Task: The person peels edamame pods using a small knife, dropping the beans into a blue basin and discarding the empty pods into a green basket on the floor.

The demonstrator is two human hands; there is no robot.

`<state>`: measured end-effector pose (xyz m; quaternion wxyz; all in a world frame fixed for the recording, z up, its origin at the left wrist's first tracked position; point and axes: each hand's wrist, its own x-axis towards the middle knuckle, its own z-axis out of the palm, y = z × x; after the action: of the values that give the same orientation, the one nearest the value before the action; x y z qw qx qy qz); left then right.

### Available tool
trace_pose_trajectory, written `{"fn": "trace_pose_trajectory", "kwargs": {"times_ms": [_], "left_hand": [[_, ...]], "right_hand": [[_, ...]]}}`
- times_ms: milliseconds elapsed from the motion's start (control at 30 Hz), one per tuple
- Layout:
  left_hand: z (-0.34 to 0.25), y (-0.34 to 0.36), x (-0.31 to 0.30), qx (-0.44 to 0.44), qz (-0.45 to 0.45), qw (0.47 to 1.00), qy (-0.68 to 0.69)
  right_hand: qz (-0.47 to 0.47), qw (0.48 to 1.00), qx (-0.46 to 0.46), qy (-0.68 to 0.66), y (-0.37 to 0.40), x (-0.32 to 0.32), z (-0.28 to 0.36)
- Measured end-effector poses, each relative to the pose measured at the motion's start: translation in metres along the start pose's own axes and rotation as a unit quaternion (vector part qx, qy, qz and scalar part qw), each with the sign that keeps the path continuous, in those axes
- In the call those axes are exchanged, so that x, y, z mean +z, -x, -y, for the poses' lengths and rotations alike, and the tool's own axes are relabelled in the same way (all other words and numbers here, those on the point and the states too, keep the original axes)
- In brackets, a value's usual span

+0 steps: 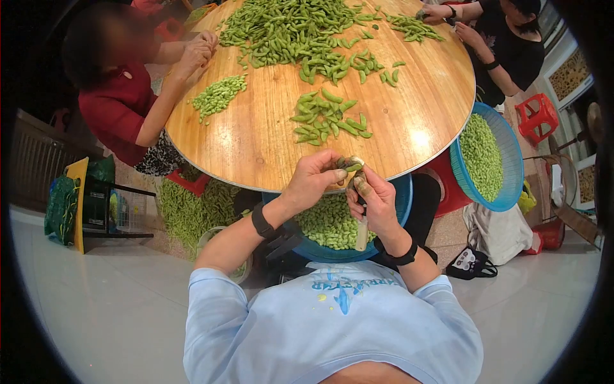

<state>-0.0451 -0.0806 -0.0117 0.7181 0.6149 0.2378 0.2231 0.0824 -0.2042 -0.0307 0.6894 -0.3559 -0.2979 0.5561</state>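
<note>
A green bean pod is pinched in the fingertips of my left hand, just past the near edge of the round wooden table. My right hand meets it there, its fingers closed round a small tool with a pale handle that points down; the working end is hidden. Dark coverings or stains show on several fingertips. Below both hands, a blue basin holds shelled green beans. A small group of pods lies on the table ahead.
A large heap of pods covers the table's far side. A person in red sits left by a pile of shelled beans; another in black works at the far right. A blue basket of beans and a red stool stand right.
</note>
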Motion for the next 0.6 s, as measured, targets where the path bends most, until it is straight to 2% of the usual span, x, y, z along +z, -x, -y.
{"fn": "trace_pose_trajectory", "kwargs": {"times_ms": [67,133,167,233,267,333,400,467,500,533,567,600], "left_hand": [[0.001,-0.001,0.000,0.018,0.003,1.000,-0.007],[-0.002,-0.003,0.001,-0.064,0.008,0.989,0.132],[-0.002,-0.004,-0.002,-0.063,0.008,0.989,0.132],[-0.002,-0.004,-0.010,-0.150,0.081,0.955,0.244],[-0.001,-0.003,-0.011,-0.150,0.080,0.955,0.245],[0.001,-0.001,-0.011,-0.183,0.157,0.913,0.330],[0.002,-0.001,-0.009,-0.189,0.122,0.927,0.302],[-0.001,0.000,-0.005,-0.190,0.083,0.940,0.270],[-0.005,0.004,0.000,-0.039,0.045,0.998,0.014],[-0.011,0.006,0.003,0.114,0.004,0.963,-0.243],[-0.017,0.007,0.001,0.262,-0.005,0.880,-0.397],[-0.017,0.009,0.000,0.260,-0.005,0.881,-0.396]], "right_hand": [[-0.015,1.000,-0.012,0.013,-0.001,0.001,0.001],[-0.017,0.998,0.037,-0.056,-0.004,0.004,0.007],[-0.016,0.998,0.037,-0.056,-0.005,0.001,0.008],[0.051,0.978,0.099,-0.174,-0.004,-0.007,0.010],[0.051,0.978,0.100,-0.174,-0.002,-0.008,0.012],[0.110,0.944,0.167,-0.264,0.003,-0.010,0.016],[0.110,0.934,0.175,-0.291,0.002,-0.011,0.013],[0.016,0.935,0.175,-0.309,-0.003,-0.010,0.011],[0.015,0.936,0.168,-0.309,-0.002,-0.006,0.012],[0.016,0.936,0.167,-0.309,-0.003,-0.003,0.013],[0.009,0.933,0.174,-0.317,-0.003,-0.001,0.014],[0.001,0.928,0.181,-0.324,-0.002,0.000,0.013]]}}
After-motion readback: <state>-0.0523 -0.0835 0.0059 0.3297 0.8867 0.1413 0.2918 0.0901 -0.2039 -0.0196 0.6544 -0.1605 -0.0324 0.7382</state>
